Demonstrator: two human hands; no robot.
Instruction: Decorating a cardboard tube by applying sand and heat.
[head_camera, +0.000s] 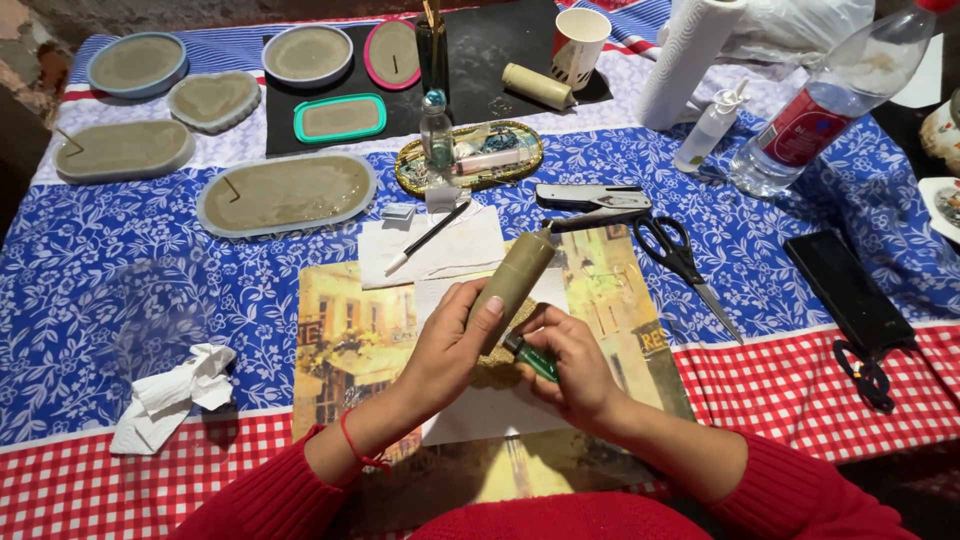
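Fingers of the left hand wrap the lower half of an olive-grey cylinder just below the centre of the frame, holding it tilted so its top leans toward the upper right. The right hand is closed around a small green tube, its tip touching the cylinder's base. Both hover over a printed street-scene sheet laid on the blue floral tablecloth. The cylinder looks rigid and matte, probably cast and fairly weighty, so a full wrap around its middle seems the safest hold; it could chip if dropped. Scissors lie to the right, and filled oval moulds sit toward the upper left.
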